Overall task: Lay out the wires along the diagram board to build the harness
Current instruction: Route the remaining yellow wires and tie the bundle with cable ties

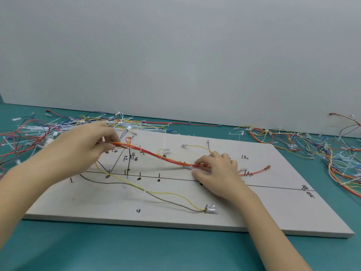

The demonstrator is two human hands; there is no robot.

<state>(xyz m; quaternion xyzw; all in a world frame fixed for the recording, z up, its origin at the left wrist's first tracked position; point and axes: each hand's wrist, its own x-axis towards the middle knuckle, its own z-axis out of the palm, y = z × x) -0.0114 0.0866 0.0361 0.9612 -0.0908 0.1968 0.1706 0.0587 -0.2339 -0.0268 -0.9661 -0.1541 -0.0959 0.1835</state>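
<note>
Right now I hold the wire bundle (164,156) stretched between my two hands above the diagram board (273,212). My left hand (86,145) pinches its far-left end with curled fingers, lifted off the board, and my right hand (216,169) pinches it near the middle of the board, low and close to the surface.

I think the main risk is pulling too tight. If I stretch the bundle more, the single wires can slide against each other and the ends will not meet the marks drawn on the board. Also the loose yellow wire (172,194) and the brown wire (117,183), which hang from the bundle toward the near side, can catch on the small pegs (140,174) along the drawn line, and their white connector (211,209) could be dragged from its place.

The bundle is mostly red and orange wires with some yellow, thin and soft, sagging a little between my hands. A red wire end (261,170) comes out to the right of my right hand and lies on the board. Many spare wires (312,145) lie in heaps on the green tabletop (175,251), far left and far right of the board.
</note>
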